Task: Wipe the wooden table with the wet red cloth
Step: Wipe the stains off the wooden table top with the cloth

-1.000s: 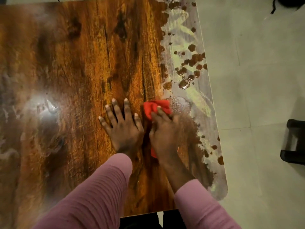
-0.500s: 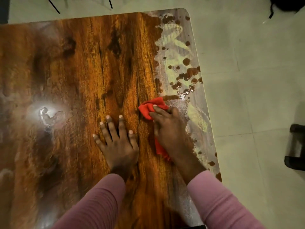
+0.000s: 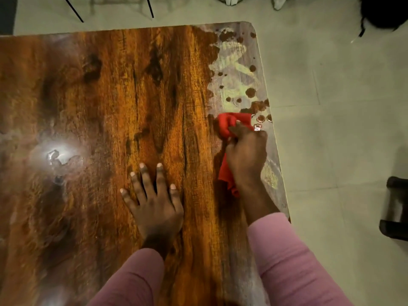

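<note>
Wooden table [image 3: 110, 107]: right hand [image 3: 246, 157] grips red cloth [image 3: 229, 124] near right edge; left hand [image 3: 155, 206] flat, fingers spread.

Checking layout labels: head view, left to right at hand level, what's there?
Light glare on the wooden table → left hand → right hand gripping the red cloth → unwiped grey strip → floor → black object.

On the pale tiled floor [image 3: 331, 151] stand a black object [image 3: 394, 229] and thin black rods [image 3: 74, 9].
</note>
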Available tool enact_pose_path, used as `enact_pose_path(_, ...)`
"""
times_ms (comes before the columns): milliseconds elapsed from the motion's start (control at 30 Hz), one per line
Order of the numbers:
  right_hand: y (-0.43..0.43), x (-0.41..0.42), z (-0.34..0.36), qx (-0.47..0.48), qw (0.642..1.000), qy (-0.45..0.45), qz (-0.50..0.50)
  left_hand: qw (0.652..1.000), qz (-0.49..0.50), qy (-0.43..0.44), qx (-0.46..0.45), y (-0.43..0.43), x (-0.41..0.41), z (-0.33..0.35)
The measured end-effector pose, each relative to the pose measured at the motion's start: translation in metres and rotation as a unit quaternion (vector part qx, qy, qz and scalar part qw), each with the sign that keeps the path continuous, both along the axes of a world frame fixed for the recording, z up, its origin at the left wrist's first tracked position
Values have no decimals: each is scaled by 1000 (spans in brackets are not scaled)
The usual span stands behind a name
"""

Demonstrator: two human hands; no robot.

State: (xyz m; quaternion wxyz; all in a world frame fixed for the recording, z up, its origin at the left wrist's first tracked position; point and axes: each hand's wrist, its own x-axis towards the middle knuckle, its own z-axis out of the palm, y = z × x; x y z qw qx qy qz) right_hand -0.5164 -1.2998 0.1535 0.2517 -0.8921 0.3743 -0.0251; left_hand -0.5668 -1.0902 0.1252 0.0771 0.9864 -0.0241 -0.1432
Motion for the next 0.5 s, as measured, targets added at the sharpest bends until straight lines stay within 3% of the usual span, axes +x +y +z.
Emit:
enact_pose_path(67,-5,11,-2,-25,997,-9,-76,1000,-1,-3,0,0,1,-1)
enact_pose_path(133,15,24,3,-11,995,-40,-88,1000,-1,-3,2,-1,1,0)
enact_pose_path(267,36,18,5,-26,983,-26,182,1000,-1,6,4,-2,1,3)
enact_pose_path(333,12,21,6,-46,968,-14,245,1000,0,7,10,-3,3,3)
enact_pose_path(400,-9,32,6,-82,975,1,205,1000,3,9,9,-3,3,3)
enact_pose_path(500,-2,54,7,-79,996,-34,24,1000,6,4,6,-3,2,3)
